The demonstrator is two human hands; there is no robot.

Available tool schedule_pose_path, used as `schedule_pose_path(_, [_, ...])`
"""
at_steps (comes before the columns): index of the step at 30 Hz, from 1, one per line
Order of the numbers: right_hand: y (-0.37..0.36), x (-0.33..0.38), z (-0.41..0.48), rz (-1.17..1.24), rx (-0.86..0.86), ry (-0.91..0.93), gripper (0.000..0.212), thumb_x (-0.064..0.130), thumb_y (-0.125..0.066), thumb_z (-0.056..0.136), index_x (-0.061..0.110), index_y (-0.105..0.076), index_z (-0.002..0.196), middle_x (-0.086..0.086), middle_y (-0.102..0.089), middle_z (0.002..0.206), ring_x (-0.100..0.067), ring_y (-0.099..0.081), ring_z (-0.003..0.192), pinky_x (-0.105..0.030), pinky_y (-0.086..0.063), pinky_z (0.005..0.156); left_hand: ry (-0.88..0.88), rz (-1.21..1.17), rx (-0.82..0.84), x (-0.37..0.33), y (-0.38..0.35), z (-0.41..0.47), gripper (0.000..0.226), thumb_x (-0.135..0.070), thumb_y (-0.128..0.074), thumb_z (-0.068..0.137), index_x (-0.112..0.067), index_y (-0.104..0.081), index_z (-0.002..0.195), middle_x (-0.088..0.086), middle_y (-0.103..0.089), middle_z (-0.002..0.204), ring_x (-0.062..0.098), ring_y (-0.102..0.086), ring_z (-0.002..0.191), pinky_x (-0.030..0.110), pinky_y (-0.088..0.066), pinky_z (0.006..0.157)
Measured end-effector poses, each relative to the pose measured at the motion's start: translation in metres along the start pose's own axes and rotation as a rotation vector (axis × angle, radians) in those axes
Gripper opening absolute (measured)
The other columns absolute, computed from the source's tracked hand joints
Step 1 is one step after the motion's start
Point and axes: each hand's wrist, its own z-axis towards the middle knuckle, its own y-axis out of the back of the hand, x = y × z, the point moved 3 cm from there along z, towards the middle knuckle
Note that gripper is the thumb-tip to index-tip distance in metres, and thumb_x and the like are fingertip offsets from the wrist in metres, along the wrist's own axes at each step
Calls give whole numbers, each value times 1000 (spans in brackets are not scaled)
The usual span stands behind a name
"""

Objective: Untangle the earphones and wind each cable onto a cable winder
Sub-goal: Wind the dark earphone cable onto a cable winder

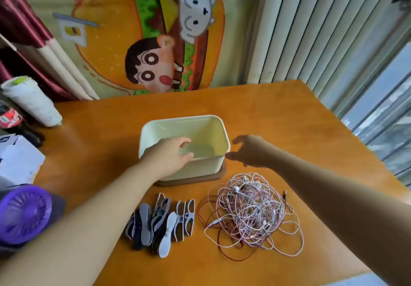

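Our left hand (169,155) rests on the near-left rim of the cream box (213,130), fingers curled loosely over the edge and pinching nothing. Our right hand (249,152) hovers just beside the box's right corner, fingers spread and empty. The box sits on a brown lid (220,175) in the middle of the orange bench (289,119).

The tangled earphones (251,212) lie in a loose heap on the near right, well clear of both hands. The heap is roughly round, with no real long axis; one plug (285,193) pokes out toward the far right. The cable winders (160,221) lie piled to the near left of it, most with their long axes running near to far.

The risk, as we judge it, is pulling on one strand: that would tighten the knots rather than free them. Stray loops lying near the bench's near edge could also snag or slide off.
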Motion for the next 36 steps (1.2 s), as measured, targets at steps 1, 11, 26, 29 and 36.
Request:
schedule_pose_path(1, [-12, -5, -2, 8, 20, -15, 60, 48, -64, 84, 16, -51, 133, -5, -70, 106, -22, -65, 97, -39, -52, 88, 6, 49, 4, 2, -8, -6, 48, -42, -54, 95, -30, -46, 141, -7, -51, 141, 17, -52, 124, 40, -46, 100])
schedule_pose_path(11, [-110, -42, -52, -276, 297, -37, 102, 60, -73, 68, 34, -16, 149, -3, -25, 151, -27, -21, 139, -50, -44, 100, -16, 172, -177, 34, -55, -11, 39, -8, -41, 101, -24, -54, 134, -4, -56, 137, 18, -52, 123, 40, -15, 117])
schedule_pose_path(26, [-96, -121, -45, -238, -255, -248, 34, 19, -56, 88, 19, -55, 123, -4, -48, 125, -27, -45, 117, -36, -48, 73, -224, 80, -353, -12, -87, 37, 35, 7, -52, 92, -14, -69, 114, 3, -71, 107, 30, -63, 95, 40, -38, 98])
schedule_pose_path(29, [-76, -133, -41, 59, -369, -278, 21, 10, -61, 84, 13, -65, 105, -9, -62, 107, -31, -59, 94, -34, -46, 69, -222, 90, -334, -18, -88, 43, 36, 5, -50, 93, -16, -67, 117, 2, -70, 110, 28, -62, 97, 40, -36, 100])
schedule_pose_path(36, [-30, -98, -37, 196, -317, -81, 25, 8, -68, 82, 19, -70, 105, 4, -66, 86, -15, -61, 79, -21, -40, 67, -288, 94, -352, -20, -85, 35, 30, -10, -54, 96, -19, -65, 123, 0, -69, 112, 26, -61, 100, 38, -37, 100])
